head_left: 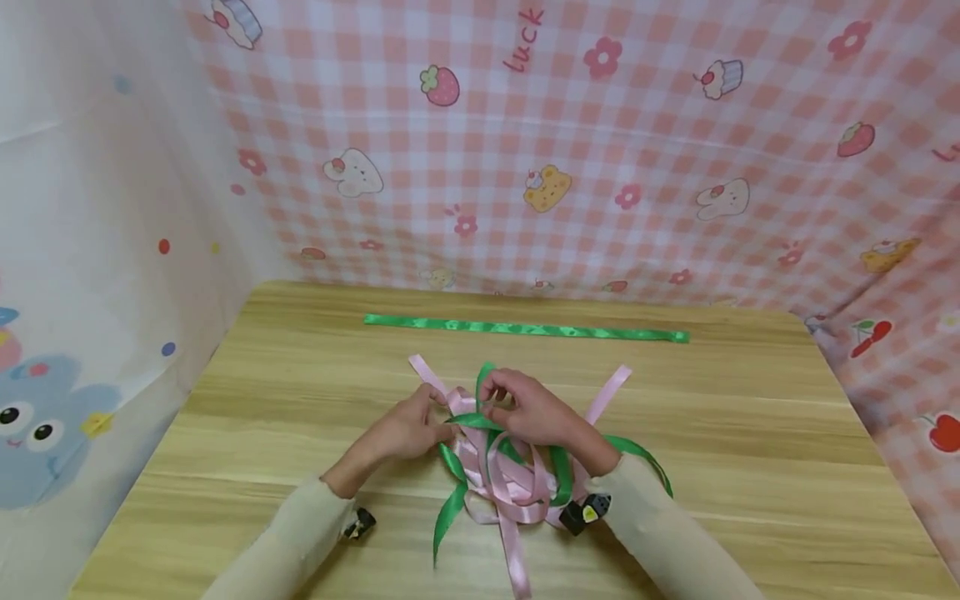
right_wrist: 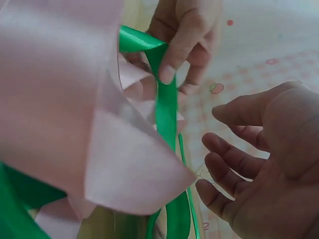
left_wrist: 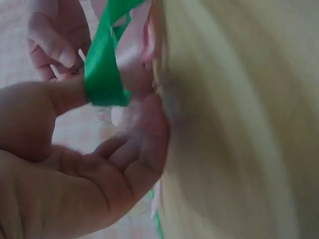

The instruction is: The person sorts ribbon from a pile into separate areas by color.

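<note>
Pink satin ribbon and green satin ribbon lie in a loose tangle at the middle of the table. My left hand is at the tangle's left side, its thumb against a folded strip of green ribbon and its fingers curled behind. In the left wrist view, green ribbon crosses in front of the thumb tip. My right hand hovers over the back of the tangle, beside an upright green end. In the right wrist view its thumb and curved fingers stand apart, with nothing between them.
A separate green ribbon lies straight across the back of the wooden table. Pink and green tails stick out around the tangle. Behind the table hangs a pink checked cloth, with a white patterned cloth at the left.
</note>
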Tool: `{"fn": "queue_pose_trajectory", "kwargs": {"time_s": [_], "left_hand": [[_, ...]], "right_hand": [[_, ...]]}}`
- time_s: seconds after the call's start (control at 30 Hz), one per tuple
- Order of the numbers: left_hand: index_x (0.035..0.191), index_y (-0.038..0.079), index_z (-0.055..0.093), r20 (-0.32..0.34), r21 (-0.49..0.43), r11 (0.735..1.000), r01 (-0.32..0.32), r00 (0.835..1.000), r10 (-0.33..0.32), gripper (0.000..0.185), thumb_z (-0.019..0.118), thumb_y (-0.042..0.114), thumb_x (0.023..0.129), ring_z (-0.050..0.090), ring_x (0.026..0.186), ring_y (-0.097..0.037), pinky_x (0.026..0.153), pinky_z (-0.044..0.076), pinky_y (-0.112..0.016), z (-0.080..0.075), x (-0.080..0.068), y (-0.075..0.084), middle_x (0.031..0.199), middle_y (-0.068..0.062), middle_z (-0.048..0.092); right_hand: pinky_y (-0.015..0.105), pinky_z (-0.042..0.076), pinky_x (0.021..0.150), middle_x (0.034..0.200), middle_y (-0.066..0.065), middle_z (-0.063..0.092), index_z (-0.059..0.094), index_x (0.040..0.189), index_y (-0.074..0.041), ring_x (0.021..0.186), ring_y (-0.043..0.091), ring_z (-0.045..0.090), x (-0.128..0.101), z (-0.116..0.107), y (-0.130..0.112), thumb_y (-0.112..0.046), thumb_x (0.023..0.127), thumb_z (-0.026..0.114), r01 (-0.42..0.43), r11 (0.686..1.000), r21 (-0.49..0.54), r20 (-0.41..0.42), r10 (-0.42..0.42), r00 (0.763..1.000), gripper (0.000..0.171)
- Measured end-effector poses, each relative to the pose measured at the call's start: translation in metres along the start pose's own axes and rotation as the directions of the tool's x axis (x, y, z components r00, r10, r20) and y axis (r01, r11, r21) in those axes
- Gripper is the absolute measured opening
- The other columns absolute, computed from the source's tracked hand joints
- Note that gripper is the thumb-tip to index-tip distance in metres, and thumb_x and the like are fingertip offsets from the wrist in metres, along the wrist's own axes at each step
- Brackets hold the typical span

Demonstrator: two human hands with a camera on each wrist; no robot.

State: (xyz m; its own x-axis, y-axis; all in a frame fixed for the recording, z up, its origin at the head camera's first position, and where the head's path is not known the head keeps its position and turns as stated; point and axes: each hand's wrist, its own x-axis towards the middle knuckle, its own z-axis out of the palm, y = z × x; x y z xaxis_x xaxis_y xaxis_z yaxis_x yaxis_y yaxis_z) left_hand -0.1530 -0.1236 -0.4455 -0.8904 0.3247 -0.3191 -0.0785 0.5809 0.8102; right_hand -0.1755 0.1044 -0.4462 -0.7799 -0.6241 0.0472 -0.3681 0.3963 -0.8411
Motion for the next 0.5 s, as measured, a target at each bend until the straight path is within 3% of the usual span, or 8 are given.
{"fn": "queue_pose_trajectory", "kwargs": {"time_s": [0.1, 0.2, 0.33, 0.43, 0.5], "left_hand": [[0.127, 0.000, 0.040, -0.009, -0.154, 0.983, -0.102, 0.995, 0.102, 0.046, 0.067, 0.002, 0.090, 0.053, 0.061, -0.014, 0.056, 0.041, -0.024, -0.002, -0.001, 0.001, 0.074, -0.004, 0.061], [0.134, 0.003, 0.036, 0.021, -0.310, 0.930, -0.196, 0.977, 0.212, 0.057, 0.069, 0.000, 0.089, 0.062, 0.075, -0.019, 0.066, 0.049, -0.026, -0.006, -0.007, 0.011, 0.086, -0.008, 0.066], [0.139, 0.009, 0.037, 0.094, -0.442, 0.859, -0.258, 0.939, 0.330, 0.063, 0.074, 0.004, 0.088, 0.068, 0.083, -0.021, 0.074, 0.056, -0.031, -0.013, -0.017, 0.027, 0.095, -0.011, 0.067], [0.141, 0.008, 0.037, 0.127, -0.511, 0.814, -0.277, 0.912, 0.390, 0.063, 0.072, 0.003, 0.089, 0.070, 0.082, -0.018, 0.072, 0.057, -0.032, -0.022, -0.024, 0.034, 0.098, -0.011, 0.069], [0.141, 0.007, 0.037, 0.143, -0.534, 0.801, -0.271, 0.905, 0.402, 0.059, 0.070, 0.002, 0.091, 0.068, 0.076, -0.015, 0.070, 0.056, -0.030, -0.029, -0.029, 0.036, 0.097, -0.008, 0.070]], "right_hand": [[0.037, 0.047, 0.082, 0.100, 0.004, 0.062, 0.060, 0.101, -0.008, 0.095, 0.020, 0.057, 0.001, -0.001, -0.004, -0.010, 0.098, 0.060, -0.015, 0.999, 0.043, -0.027, 0.016, 1.000, 0.003], [0.040, 0.047, 0.089, 0.106, 0.010, 0.061, 0.058, 0.107, -0.006, 0.103, 0.025, 0.058, 0.003, -0.003, -0.012, -0.016, 0.103, 0.054, -0.022, 0.983, 0.183, -0.044, 0.031, 0.999, 0.012], [0.044, 0.044, 0.099, 0.112, 0.013, 0.059, 0.049, 0.118, -0.002, 0.110, 0.025, 0.059, 0.005, -0.005, -0.024, -0.028, 0.107, 0.043, -0.052, 0.904, 0.425, 0.063, 0.027, 0.998, 0.028], [0.041, 0.047, 0.093, 0.103, 0.007, 0.061, 0.045, 0.119, -0.003, 0.097, 0.018, 0.060, 0.001, -0.007, -0.031, -0.028, 0.108, 0.041, -0.058, 0.848, 0.526, 0.171, -0.038, 0.985, 0.027], [0.036, 0.048, 0.083, 0.090, 0.004, 0.060, 0.043, 0.116, -0.002, 0.083, 0.015, 0.057, -0.003, -0.010, -0.034, -0.021, 0.107, 0.044, -0.018, 0.826, 0.563, 0.183, -0.104, 0.978, 0.021]]}}
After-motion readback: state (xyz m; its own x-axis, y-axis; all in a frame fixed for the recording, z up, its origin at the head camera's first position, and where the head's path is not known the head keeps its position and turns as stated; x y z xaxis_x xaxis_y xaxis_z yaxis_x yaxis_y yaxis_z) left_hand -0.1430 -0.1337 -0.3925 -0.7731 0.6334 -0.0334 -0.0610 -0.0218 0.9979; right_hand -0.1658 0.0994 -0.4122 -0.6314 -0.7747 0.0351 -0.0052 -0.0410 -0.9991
